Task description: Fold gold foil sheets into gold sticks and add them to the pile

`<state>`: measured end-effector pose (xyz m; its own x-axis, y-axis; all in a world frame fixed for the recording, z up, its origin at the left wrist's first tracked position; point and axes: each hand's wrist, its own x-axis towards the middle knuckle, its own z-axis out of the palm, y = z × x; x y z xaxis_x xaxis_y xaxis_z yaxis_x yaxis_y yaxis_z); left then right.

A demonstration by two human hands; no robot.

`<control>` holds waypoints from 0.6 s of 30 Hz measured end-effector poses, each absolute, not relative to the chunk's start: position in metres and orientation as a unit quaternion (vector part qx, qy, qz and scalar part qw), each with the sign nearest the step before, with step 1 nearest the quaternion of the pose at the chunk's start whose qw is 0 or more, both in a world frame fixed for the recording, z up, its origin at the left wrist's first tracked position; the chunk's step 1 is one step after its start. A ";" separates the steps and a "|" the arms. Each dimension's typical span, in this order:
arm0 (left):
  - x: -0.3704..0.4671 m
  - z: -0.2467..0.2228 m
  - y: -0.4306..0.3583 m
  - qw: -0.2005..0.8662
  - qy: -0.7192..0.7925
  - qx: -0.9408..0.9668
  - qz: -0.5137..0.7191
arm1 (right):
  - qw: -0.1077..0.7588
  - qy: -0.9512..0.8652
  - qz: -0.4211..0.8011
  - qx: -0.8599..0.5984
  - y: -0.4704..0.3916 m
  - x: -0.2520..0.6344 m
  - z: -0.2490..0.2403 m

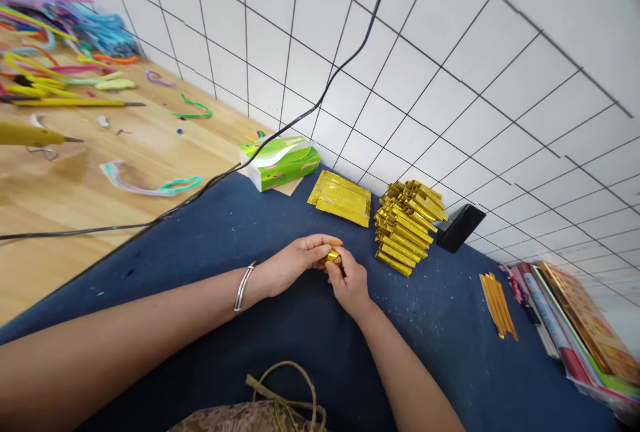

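The pale wooden worktop [145, 145] carries a tangle of coloured fuzzy stems [55, 32] and yellow-handled pointed tools [75, 103], somewhat blurred at the left edge. Beside it a dark blue cloth [210, 245] bears flat gold packets [345, 200], a heaped pile of folded gold strips [406, 225], a black phone-like slab [461, 228] tilted by the wall, a few orange-gold strips [499, 305] and a stack of books [575, 325]; a green tissue pack [283, 164] sits at the cloth's far edge.

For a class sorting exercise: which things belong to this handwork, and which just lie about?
Likely belonging:
gold piece held by left hand and right hand
gold packets
stacked gold strips
perhaps flat gold strips

Likely lying about:
tissue pack
black slab
books
fuzzy wires
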<state>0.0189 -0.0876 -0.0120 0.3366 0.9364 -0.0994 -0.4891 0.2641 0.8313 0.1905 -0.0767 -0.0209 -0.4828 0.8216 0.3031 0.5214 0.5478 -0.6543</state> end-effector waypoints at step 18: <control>0.016 -0.015 -0.086 0.742 0.304 0.348 0.486 | 0.315 -0.772 0.342 -0.432 -0.076 0.188 -0.008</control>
<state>0.0159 -0.0863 -0.0151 0.3428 0.9328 -0.1115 -0.5095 0.2844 0.8121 0.1885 -0.0762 -0.0083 -0.4270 0.8838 0.1912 0.4522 0.3918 -0.8012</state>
